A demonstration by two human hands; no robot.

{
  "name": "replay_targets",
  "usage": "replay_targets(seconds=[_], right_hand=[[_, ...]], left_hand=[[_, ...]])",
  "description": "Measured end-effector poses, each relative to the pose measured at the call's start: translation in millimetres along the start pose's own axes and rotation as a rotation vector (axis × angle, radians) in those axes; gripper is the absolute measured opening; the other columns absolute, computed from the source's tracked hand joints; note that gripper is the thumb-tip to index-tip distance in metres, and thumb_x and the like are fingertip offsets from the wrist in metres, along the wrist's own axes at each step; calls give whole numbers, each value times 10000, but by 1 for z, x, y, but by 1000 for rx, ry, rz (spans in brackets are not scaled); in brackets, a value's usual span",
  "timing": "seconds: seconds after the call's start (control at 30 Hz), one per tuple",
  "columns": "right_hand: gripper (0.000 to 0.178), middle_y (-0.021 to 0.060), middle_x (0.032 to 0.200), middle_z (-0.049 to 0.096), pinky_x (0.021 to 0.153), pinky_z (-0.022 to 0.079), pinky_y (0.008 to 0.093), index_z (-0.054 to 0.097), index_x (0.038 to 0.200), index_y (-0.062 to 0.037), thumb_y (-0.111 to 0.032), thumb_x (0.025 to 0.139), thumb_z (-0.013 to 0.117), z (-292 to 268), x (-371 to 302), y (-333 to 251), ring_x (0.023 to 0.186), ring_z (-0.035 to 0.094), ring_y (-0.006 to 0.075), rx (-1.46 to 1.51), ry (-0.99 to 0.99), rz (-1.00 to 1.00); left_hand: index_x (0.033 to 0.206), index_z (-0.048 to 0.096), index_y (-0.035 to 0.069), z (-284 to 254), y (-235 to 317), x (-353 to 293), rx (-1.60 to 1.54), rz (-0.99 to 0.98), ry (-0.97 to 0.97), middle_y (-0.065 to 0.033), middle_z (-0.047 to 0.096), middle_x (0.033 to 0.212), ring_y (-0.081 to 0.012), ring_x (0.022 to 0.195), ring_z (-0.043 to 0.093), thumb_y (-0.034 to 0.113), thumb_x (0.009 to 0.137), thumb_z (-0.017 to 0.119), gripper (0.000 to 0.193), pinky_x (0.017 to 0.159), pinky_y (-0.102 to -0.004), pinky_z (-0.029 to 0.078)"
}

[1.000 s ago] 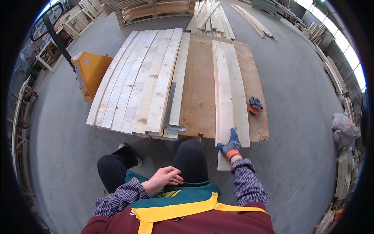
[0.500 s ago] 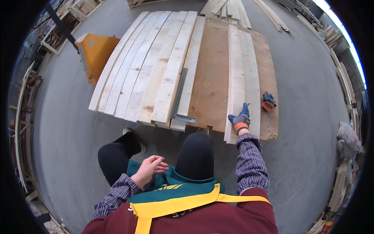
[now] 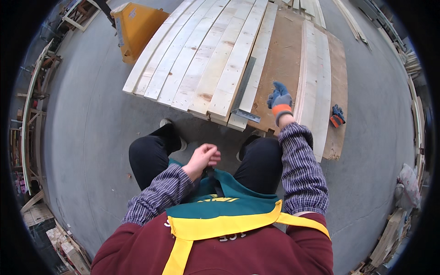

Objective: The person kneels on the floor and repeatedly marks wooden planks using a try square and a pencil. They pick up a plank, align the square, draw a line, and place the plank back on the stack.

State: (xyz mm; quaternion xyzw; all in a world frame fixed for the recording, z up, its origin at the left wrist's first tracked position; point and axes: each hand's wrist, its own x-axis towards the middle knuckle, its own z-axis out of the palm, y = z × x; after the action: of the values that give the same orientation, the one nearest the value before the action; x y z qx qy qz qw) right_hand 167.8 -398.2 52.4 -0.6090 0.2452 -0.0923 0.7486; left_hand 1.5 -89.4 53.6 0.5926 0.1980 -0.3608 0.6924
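My left hand (image 3: 203, 159), bare, is held above my lap with its fingers curled together and nothing visible in them. My right hand (image 3: 280, 98) wears a blue-grey glove with an orange cuff and hovers over the brown board (image 3: 284, 50). Its fingers are bunched, and whatever they may hold is hidden. Just left of it a dark metal try square (image 3: 244, 85) lies along the pale planks (image 3: 215, 59), its short arm at their near ends. To the right lie narrower planks (image 3: 316, 87). Beyond them rests another blue and orange glove (image 3: 338, 117).
A yellow pallet-truck body (image 3: 137, 30) stands at the far left of the plank stack. Timber racks (image 3: 39, 105) line the left side. More loose boards (image 3: 350, 20) lie on the floor at the far right, and a plastic bag (image 3: 408, 185) sits at the right edge.
My right hand has lifted off the narrower planks and moved left over the brown board. A small greenish tip seen at its fingers before is no longer visible. The whole view has shifted.
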Motion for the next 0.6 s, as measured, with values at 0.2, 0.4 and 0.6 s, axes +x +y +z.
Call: replay_targets(seconds=[0.2,0.4,0.6], right_hand=[[291,163,926,688,858,510,388,672,1124,-78,-189,870,582,47,-32,19,906,652,367,-1203,-80,-271],[696,148,1242,564,937,460,488,546,1245,-135,-465,680,784,70,-73,2,1155,558,351,-1735,-481,-169],[492,166,1214,579,917,485,477,556,1189,-113,-305,771,733,68,-69,5,1118,588,364,-1705,-585,-112]], left_hand=[[1279,462,16,8,49,52,1029,929,512,-174,478,1234,-351,1131,463,292,771,754,648,973,-415,410],[1297,445,19,42,92,68,1138,704,657,-183,453,1197,-352,1128,422,409,697,801,800,976,-432,368],[1277,436,31,52,91,81,1124,559,739,-188,448,1203,-351,1145,416,361,667,809,788,995,-435,362]])
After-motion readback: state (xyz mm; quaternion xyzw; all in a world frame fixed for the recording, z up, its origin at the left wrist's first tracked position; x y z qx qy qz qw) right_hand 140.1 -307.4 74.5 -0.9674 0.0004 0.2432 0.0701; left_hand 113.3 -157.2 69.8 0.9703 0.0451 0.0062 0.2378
